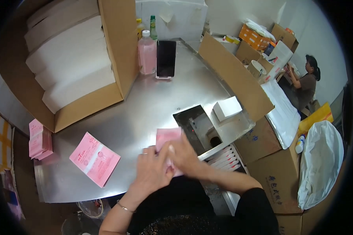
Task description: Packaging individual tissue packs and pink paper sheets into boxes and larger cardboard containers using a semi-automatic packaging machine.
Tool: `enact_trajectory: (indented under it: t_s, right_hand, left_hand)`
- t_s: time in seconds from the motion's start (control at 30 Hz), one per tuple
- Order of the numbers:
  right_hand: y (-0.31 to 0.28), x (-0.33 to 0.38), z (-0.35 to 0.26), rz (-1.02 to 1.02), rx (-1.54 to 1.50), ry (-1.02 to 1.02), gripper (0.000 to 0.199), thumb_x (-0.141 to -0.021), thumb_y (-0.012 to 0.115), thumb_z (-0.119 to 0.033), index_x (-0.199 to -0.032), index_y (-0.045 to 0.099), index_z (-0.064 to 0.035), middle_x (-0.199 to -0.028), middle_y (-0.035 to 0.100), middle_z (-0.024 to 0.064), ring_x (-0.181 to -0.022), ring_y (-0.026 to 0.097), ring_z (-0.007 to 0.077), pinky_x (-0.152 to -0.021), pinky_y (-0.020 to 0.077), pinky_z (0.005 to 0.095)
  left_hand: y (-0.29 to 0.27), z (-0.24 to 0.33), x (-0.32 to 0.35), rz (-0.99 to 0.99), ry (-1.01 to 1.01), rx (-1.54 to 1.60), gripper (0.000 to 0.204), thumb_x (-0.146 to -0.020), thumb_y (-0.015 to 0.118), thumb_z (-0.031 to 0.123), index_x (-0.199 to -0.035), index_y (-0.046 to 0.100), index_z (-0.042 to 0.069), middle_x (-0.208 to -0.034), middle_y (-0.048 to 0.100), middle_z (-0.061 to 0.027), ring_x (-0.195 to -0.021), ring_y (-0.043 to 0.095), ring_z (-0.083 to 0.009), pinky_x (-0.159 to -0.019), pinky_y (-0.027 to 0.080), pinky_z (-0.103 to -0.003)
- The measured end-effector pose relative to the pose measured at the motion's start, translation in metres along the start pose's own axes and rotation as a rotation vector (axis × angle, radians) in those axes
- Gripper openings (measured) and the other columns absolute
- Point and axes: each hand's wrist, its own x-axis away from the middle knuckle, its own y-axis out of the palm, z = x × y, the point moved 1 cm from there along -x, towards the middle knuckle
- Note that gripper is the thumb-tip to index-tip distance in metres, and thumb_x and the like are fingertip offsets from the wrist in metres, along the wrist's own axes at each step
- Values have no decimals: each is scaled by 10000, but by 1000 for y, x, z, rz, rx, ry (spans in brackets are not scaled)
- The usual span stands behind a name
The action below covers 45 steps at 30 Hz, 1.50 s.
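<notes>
Pink stack (42, 145) at left end of metal tabletop (141, 107); open carton (86, 107) of white packs (70, 58) just beside it. Pink printed packet (95, 159) lies flat, slanted. Left hand (155, 166) on left side of pink piece (168, 135) near tabletop's front edge; right hand (185, 156) over its right side. Fingers bent, blurred: cannot tell whether pinching. White box (226, 108) farther right.
</notes>
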Motion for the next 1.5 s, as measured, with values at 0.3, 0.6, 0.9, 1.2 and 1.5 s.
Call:
enact_trajectory:
  t_s: [0.3, 0.6, 0.9, 1.2, 1.5]
  right_hand:
    - [-6, 18, 111, -496, 18, 752, 216, -902, 513, -125, -862, 682, 2, -872, 690, 255, -866, 692, 406, -775, 555, 492]
    - [-89, 26, 121, 286, 745, 484, 206, -859, 671, -154, -1037, 645, -54, -935, 609, 116, -973, 580, 279, -805, 422, 437]
    - [-84, 40, 161, 365, 497, 584, 192, -832, 606, -37, -1008, 668, 7, -952, 614, 143, -964, 562, 332, -829, 443, 451]
    - [-27, 18, -40, 25, 32, -317, 365, -821, 623, -158, -1136, 621, 27, -1109, 632, 191, -1012, 645, 316, -1062, 355, 652]
    - [-23, -16, -6, 119, -99, 6, 236, -762, 631, -94, -986, 633, -19, -887, 607, 145, -949, 591, 334, -1062, 376, 519]
  left_hand:
    - [-38, -24, 41, -8, -49, 87, 90, -705, 642, -7, -759, 603, 52, -990, 573, -139, -969, 545, -331, -816, 435, -438]
    - [-82, -89, 86, 155, -503, -486, 314, -801, 581, 5, -1110, 573, 63, -1076, 576, -160, -1103, 506, -378, -1084, 259, -605]
    - [-65, -44, 31, 107, -75, 10, 513, -681, 674, -40, -1182, 572, 1, -1003, 580, -189, -941, 547, -389, -832, 451, -456]
    - [3, -21, 13, 28, -2, 18, 627, -645, 781, 217, -1203, 594, 1, -1402, 470, -241, -1259, 494, -385, -934, 376, -518]
    - [16, -23, 10, 84, -66, -290, 593, -739, 721, 331, -1266, 580, 95, -1476, 404, -232, -1338, 370, -438, -999, 308, -610]
